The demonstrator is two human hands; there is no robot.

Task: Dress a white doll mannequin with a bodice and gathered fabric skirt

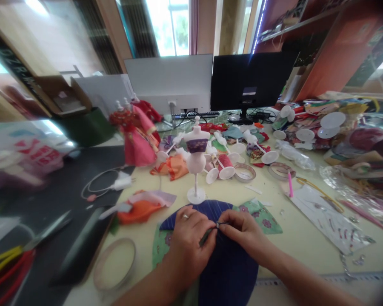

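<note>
A dark blue striped cloth (230,272) lies over green flowered cloth (263,217) at the near middle of the table. Above it, my left hand (193,238) is closed, its thumb and forefinger pinching a small dark item (217,225) too small to name. My right hand (242,231) pinches the same item from the other side, fingertips nearly touching those of the left. Just beyond my hands stands a small white mannequin (196,163) upright on its round base, a purple patterned band around its chest.
Behind are two monitors (249,80), dressed mannequins (137,144) and several fallen ones. A tape roll (115,265) and orange cloth (138,210) lie left, with scissors (11,259) farther out. A bag of small parts (332,216) and a pink pen (290,184) are right.
</note>
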